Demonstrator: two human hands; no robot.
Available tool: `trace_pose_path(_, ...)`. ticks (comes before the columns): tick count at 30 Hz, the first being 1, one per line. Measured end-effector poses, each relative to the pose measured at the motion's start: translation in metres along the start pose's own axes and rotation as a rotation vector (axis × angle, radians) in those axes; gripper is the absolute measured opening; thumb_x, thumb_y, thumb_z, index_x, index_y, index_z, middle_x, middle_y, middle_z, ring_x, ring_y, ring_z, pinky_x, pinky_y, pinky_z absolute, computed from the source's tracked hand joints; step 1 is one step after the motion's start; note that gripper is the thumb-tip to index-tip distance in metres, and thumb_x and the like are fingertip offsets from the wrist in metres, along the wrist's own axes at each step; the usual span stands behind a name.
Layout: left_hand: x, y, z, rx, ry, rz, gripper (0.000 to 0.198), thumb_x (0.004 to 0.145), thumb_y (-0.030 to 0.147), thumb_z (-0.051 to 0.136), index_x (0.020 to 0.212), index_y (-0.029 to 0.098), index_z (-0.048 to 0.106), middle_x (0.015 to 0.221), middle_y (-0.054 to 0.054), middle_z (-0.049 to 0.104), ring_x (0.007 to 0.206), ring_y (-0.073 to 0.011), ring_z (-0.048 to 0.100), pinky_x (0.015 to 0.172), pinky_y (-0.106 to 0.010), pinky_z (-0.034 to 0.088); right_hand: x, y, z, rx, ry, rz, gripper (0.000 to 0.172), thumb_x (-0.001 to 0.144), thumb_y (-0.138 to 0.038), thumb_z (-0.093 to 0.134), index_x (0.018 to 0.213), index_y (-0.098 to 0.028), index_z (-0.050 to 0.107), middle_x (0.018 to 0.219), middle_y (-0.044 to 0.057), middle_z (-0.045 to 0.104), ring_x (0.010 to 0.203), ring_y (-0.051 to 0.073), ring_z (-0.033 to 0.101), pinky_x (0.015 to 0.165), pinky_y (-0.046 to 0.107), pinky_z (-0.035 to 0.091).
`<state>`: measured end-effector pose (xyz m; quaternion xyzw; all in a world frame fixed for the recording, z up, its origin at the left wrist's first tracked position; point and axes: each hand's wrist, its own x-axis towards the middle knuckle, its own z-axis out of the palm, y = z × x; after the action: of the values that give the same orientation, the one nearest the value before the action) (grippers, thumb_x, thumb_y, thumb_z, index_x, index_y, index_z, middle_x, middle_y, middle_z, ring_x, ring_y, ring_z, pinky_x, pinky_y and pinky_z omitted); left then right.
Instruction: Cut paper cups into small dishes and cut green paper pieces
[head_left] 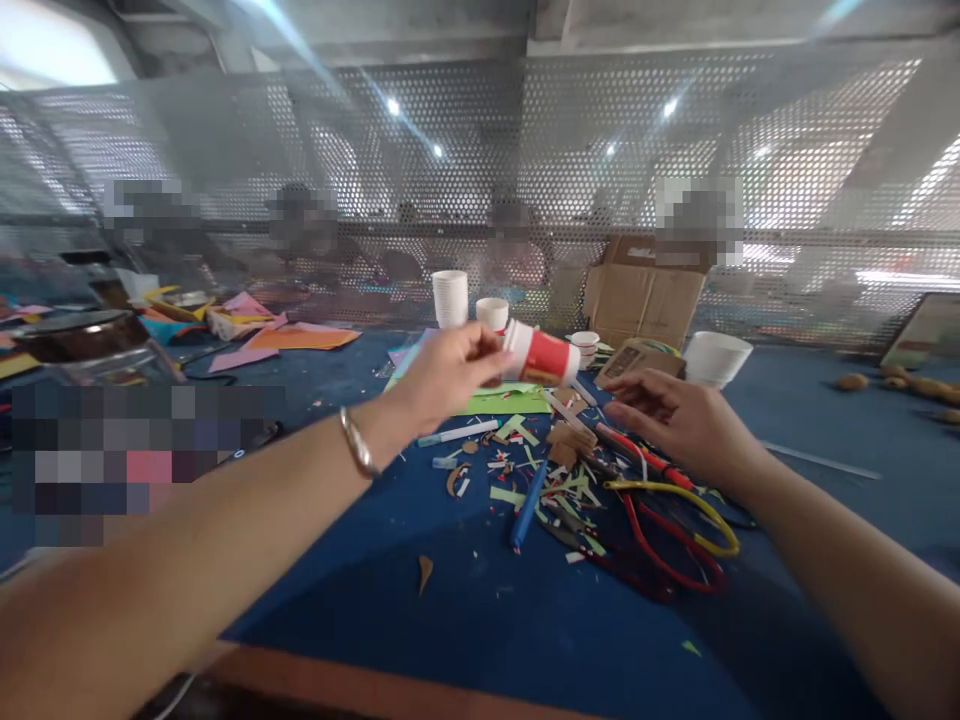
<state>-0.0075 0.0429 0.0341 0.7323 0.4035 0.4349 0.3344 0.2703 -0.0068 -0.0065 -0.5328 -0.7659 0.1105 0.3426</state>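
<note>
My left hand (454, 368), with a silver bangle at the wrist, grips a red and white paper cup (550, 355) by its rim end. The cup is tipped on its side above the table, its base toward the right. My right hand (667, 415) hovers with fingers apart and holds nothing, close to a small cardboard box (637, 362). Below it lie yellow-handled (709, 497) and red-handled tools (660, 545), partly covered by scraps. A blue pen (529, 505) and a white marker (461, 433) rest among cut paper pieces.
Stacked white cups (450, 298), another cup (492, 313) and a wide white stack (716, 358) stand farther back. An open carton (645, 295) leans before the mesh screen. Coloured paper (300, 338) and a glass jar (97, 345) are at left. Brown lumps (853, 382) lie at right.
</note>
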Motion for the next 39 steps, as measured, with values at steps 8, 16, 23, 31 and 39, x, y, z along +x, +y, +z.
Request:
trace_pose_path(8, -0.067, -0.002, 0.027, -0.301, -0.033, -0.083, 0.019, 0.085, 0.031, 0.069, 0.079, 0.021, 0.054, 0.076, 0.000, 0.059, 0.072, -0.0135, 0.057, 0.068, -0.030, 0.049, -0.010, -0.037, 0.009, 0.104, -0.074, -0.104, 0.039, 0.089, -0.051, 0.065, 0.116, -0.024, 0.061, 0.095, 0.003, 0.074, 0.069, 0.017, 0.066, 0.062, 0.029, 0.053)
trace_pose_path(16, -0.065, -0.015, 0.017, -0.375, -0.136, -0.030, 0.026, 0.085, 0.034, 0.073, 0.080, 0.019, 0.052, 0.076, 0.002, 0.056, 0.067, -0.0099, 0.048, 0.062, -0.026, 0.038, -0.007, -0.035, 0.019, 0.150, -0.020, -0.050, 0.052, 0.080, -0.051, 0.075, 0.117, -0.021, 0.053, 0.102, 0.007, 0.071, 0.072, 0.019, 0.069, 0.059, 0.032, 0.054)
trace_pose_path(23, -0.062, -0.018, 0.000, -0.477, -0.212, -0.049, 0.024, 0.085, 0.029, 0.074, 0.078, 0.017, 0.055, 0.073, 0.003, 0.057, 0.068, -0.0085, 0.051, 0.064, -0.023, 0.040, -0.013, -0.043, 0.024, 0.233, -0.085, -0.064, 0.056, 0.081, -0.049, 0.076, 0.125, -0.023, 0.053, 0.110, 0.009, 0.068, 0.071, 0.017, 0.068, 0.059, 0.030, 0.056)
trace_pose_path(31, -0.056, -0.027, -0.004, -0.605, -0.108, -0.077, 0.023, 0.083, 0.029, 0.075, 0.077, 0.017, 0.056, 0.079, 0.001, 0.062, 0.080, -0.0137, 0.061, 0.080, -0.031, 0.049, -0.015, -0.045, 0.022, 0.163, -0.050, -0.058, 0.050, 0.082, -0.048, 0.076, 0.122, -0.023, 0.057, 0.101, 0.006, 0.071, 0.069, 0.018, 0.068, 0.058, 0.030, 0.056)
trace_pose_path(39, -0.045, -0.032, -0.023, -0.040, 0.169, 0.171, 0.020, 0.083, 0.026, 0.071, 0.073, 0.018, 0.056, 0.069, 0.003, 0.053, 0.066, -0.0107, 0.047, 0.062, -0.025, 0.039, -0.010, -0.030, 0.018, 0.251, 0.028, -0.002, 0.052, 0.079, -0.051, 0.077, 0.118, -0.023, 0.057, 0.107, 0.009, 0.073, 0.082, 0.024, 0.071, 0.066, 0.036, 0.058)
